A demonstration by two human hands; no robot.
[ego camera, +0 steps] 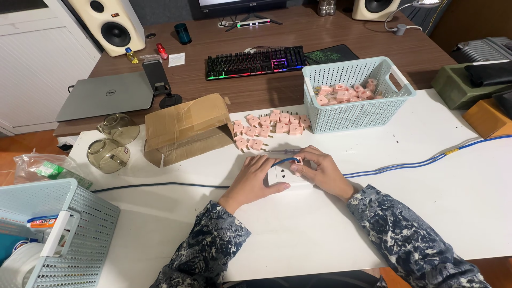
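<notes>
**Both hands on white socket block, pink adapter at its face**

I'm looking at a white socket block [285, 177] sitting on the white tabletop [426, 213], near centre, right in front of the person. The left hand [255, 180] is pressing flat on the block's left side, fingers spread, grip not closed round anything. The right hand [319, 169] is pinching a small pink adapter [297, 159] at the block's top edge, grip narrow on it; whether its pins are seated I cannot tell.

A blue cable [405, 165] is running from the block out to the right, another length going left under the wrist. Just behind, loose pink adapters [269, 125] are lying in rows, beside a cardboard box [184, 133] and a pale blue basket [354, 93] holding more of them.

Risks as I'm judging them: the adapter is tiny and half hidden by fingers, so it could be going in skewed and bending pins; the light block could be sliding if the left hand lifts; a sleeve could be snagging the cable and dragging the block.
</notes>
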